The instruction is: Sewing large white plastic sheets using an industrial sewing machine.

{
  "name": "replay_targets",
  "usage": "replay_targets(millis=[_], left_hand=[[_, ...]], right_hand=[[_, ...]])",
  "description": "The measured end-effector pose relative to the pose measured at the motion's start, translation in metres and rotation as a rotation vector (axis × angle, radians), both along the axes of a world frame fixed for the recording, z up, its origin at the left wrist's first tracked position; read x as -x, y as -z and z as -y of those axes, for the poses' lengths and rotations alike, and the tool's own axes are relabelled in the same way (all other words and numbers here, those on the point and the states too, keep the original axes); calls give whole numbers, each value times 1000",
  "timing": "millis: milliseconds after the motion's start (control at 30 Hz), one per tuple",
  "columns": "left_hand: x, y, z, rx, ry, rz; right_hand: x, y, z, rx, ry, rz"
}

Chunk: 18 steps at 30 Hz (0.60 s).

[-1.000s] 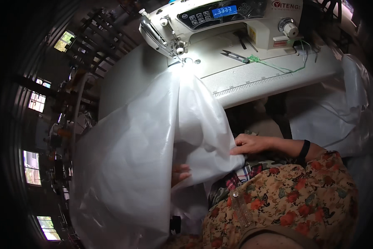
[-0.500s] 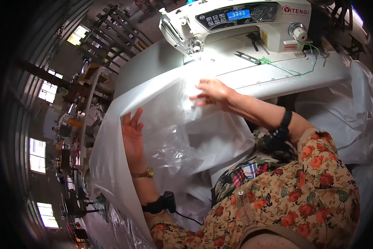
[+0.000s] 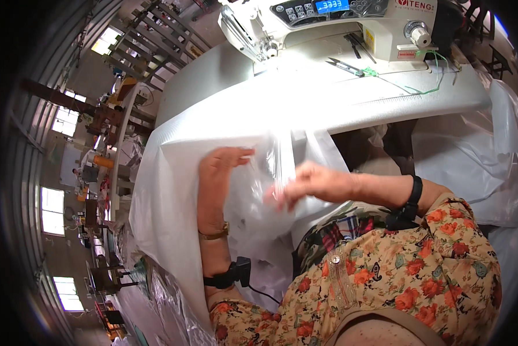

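Nearest, the right hand [image 3: 316, 181] is blurred over the sheet [image 3: 172, 196], its fingers bent, and whether they pinch the film cannot be told; just beyond, the left hand [image 3: 218, 164] points rightward with fingers straight and close together. The white sheet drapes over the front edge of the table [image 3: 204, 75], a shiny pleat running lapward, though its long axis is unclear among the folds. Toward the back edge stands the sewing machine [image 3: 340, 29], bearing red lettering, a lit blue display [image 3: 332, 6], a yellow label [image 3: 369, 39] and a red label [image 3: 407, 55].
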<state>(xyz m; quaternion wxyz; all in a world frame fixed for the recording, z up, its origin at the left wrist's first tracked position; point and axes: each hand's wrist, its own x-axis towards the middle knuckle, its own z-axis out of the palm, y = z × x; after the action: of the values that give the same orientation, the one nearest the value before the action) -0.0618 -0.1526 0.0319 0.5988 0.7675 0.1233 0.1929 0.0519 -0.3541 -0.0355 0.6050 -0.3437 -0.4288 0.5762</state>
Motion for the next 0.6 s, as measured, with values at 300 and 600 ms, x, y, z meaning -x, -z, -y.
replay_targets(millis=[300,600], left_hand=[[66,43,42,-711,401,-1152],[71,59,50,-853,456,-783]], right_hand=[[11,44,43,213,-273,-175],[-2,62,54,269,-431,-18]])
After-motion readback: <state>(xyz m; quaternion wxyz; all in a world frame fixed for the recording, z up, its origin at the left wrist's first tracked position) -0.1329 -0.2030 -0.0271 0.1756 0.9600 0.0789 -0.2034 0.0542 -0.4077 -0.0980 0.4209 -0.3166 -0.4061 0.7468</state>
